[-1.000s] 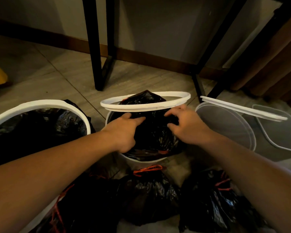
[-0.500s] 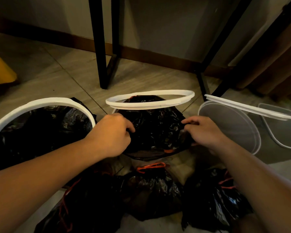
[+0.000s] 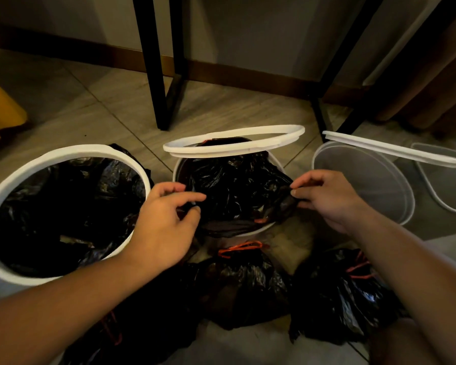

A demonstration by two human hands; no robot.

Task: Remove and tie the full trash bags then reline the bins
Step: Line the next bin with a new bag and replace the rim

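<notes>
Three bins stand in a row on the tiled floor (image 3: 103, 111). The left bin (image 3: 16, 279) is lined with a black bag (image 3: 63, 206), the middle bin (image 3: 250, 232) holds a loose black liner (image 3: 234, 185), and the pale right bin (image 3: 395, 196) shows bare walls. There are three white rings. One (image 3: 71, 152) is seated on the left bin. One (image 3: 234, 144) is raised over the far side of the middle bin. One (image 3: 392, 151) is tilted above the right bin. At the far right lies a fourth pale rim (image 3: 432, 196); whether it is a bin cannot be told. Both hands are at the middle bin. The left grip (image 3: 166, 222) has its fingers curled and pinches the liner's near-left edge between thumb and forefinger. The right grip (image 3: 327, 198) pinches the liner's right edge, pulled out past the bin's rim. An orange drawstring shows at the liner's near edge. Three tied black bags lie on the floor in front of the bins: a left one (image 3: 148, 320) under the left forearm, a middle one (image 3: 242, 283) with an orange drawstring loop on top, and a right one (image 3: 337, 304) with reddish strings. Behind the bins rise black legs (image 3: 153, 61). A yellow thing (image 3: 0, 111) sits at the far left, and a brown curtain (image 3: 437, 75) hangs at the right.
</notes>
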